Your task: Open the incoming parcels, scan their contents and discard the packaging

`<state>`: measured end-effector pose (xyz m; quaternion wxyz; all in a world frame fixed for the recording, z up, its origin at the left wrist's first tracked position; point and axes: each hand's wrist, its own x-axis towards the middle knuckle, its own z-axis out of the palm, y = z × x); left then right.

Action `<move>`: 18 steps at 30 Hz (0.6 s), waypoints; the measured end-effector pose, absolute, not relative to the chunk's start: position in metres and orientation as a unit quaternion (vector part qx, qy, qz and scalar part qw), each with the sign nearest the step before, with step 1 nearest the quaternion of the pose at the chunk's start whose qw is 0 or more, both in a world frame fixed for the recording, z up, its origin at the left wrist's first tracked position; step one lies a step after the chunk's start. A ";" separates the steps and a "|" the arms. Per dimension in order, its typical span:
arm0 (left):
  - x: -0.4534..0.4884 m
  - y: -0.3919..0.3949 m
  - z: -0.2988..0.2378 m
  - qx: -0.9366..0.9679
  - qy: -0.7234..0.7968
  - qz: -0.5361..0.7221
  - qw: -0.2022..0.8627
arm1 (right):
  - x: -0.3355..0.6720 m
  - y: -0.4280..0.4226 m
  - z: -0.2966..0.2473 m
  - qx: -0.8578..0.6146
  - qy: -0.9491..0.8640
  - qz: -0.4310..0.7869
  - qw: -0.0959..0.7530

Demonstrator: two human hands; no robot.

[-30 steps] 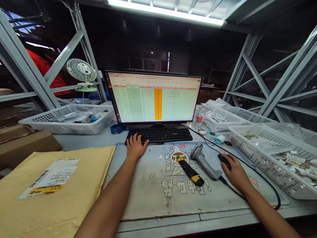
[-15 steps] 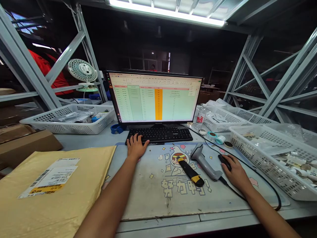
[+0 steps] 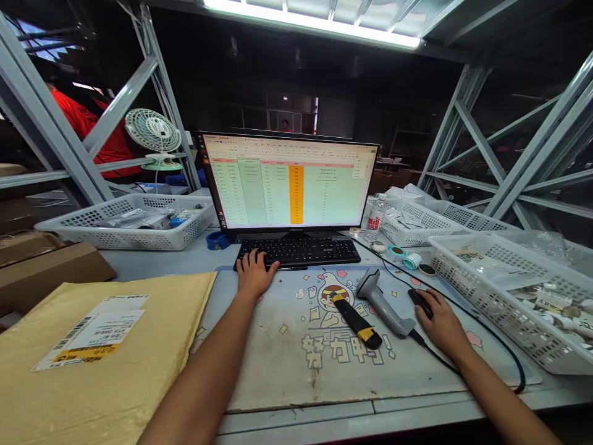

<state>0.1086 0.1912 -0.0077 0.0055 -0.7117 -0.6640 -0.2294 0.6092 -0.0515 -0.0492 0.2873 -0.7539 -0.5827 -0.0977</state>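
Head view, dim room (image 3: 287,74), printed mat (image 3: 269,371), left fingers (image 3: 252,259) splayed on keyboard (image 3: 310,250), right fingers (image 3: 432,298) cupping mouse (image 3: 420,302)

- Strip light (image 3: 315,25), high above both hands: white, blown out.
- Monitor (image 3: 282,198), beyond left-hand fingers (image 3: 252,259): self-lit, bright; small on-screen text illegible.
- Background (image 3: 259,80) past monitor: near black, detail lost.
- Desk mat (image 3: 273,377), nearer than fingers: soft light, faint shadows.
- Mouse (image 3: 420,303) under right-hand fingers (image 3: 436,300): dark, little detail.
- Rack post (image 3: 41,105), far left of fingers: slanted, wide-angle stretch.
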 end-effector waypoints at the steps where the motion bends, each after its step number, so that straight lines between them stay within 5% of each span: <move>1: 0.109 0.191 -0.008 -0.712 -0.664 -0.229 0.007 | 0.610 -0.051 -0.050 -0.753 -0.583 -0.100 0.288; 18: 0.110 0.189 -0.009 -0.709 -0.666 -0.231 0.006 | 0.615 -0.054 -0.051 -0.735 -0.612 -0.105 0.274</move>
